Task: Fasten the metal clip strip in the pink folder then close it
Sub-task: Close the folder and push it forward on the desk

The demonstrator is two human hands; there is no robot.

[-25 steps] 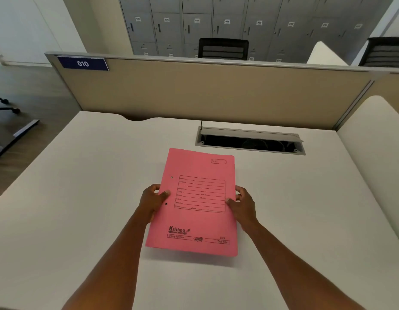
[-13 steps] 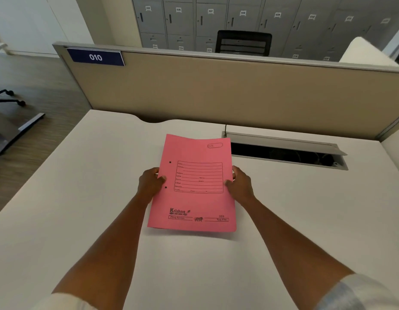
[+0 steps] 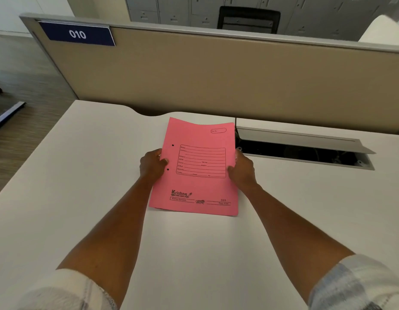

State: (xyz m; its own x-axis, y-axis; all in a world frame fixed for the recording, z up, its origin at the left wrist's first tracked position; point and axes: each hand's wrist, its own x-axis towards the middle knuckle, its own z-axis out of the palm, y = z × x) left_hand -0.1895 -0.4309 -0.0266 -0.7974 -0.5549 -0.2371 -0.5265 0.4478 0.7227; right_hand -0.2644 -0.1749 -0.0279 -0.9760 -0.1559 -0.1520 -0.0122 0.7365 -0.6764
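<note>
A closed pink folder (image 3: 198, 184) with a printed form and two punched holes near its left edge is held over the white desk (image 3: 82, 198), its near edge slightly raised. My left hand (image 3: 152, 164) grips its left edge between the holes, thumb on the cover. My right hand (image 3: 242, 169) grips the right edge, thumb on top. No metal clip strip shows; the inside is hidden.
An open cable tray slot (image 3: 303, 151) with a raised grey flap lies in the desk just right of the folder. A beige partition (image 3: 216, 81) with a blue "010" plate (image 3: 77, 34) runs along the desk's far edge. Lockers and a black chair (image 3: 248, 20) stand behind.
Both hands have carried the folder farther from me, toward the partition and the cable slot. The grip on both edges is the same.
</note>
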